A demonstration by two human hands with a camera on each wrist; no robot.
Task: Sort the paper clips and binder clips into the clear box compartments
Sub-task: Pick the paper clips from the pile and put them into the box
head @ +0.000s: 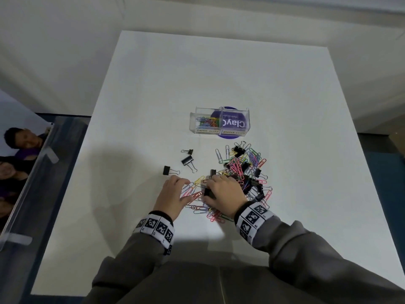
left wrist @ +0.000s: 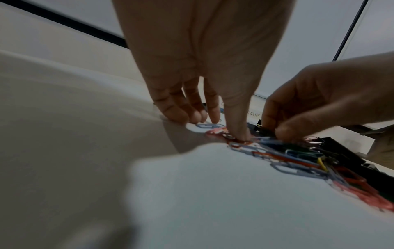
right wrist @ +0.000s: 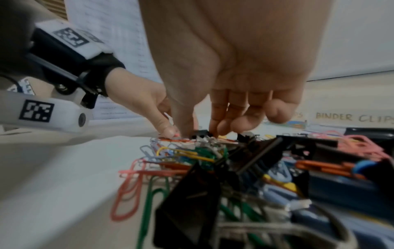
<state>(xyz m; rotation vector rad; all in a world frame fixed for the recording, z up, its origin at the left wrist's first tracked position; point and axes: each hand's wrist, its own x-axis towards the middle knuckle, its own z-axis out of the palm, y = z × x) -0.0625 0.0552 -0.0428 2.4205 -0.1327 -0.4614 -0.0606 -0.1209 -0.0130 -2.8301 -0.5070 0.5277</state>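
Observation:
A clear two-part box (head: pixel 192 119) stands mid-table; its left part, labelled PAPER CLIPS, holds coloured paper clips (head: pixel 207 122), and the BINDER CLIPS part looks empty. A mixed pile of paper clips and black binder clips (head: pixel 243 170) lies in front of it. My left hand (head: pixel 182 188) rests on the pile's left edge, its fingers fairly straight, one fingertip pressing red paper clips (left wrist: pixel 215 131). My right hand (head: pixel 210 189) curls over the pile and pinches a small black binder clip (right wrist: pixel 200 132), also visible as a dark body (head: pixel 208 192) under that hand.
Three black binder clips (head: pixel 187 160) lie apart to the left of the pile. A purple round label (head: pixel 232 125) shows beneath the box. A clear partition (head: pixel 32 183) runs along the table's left side, with people behind it.

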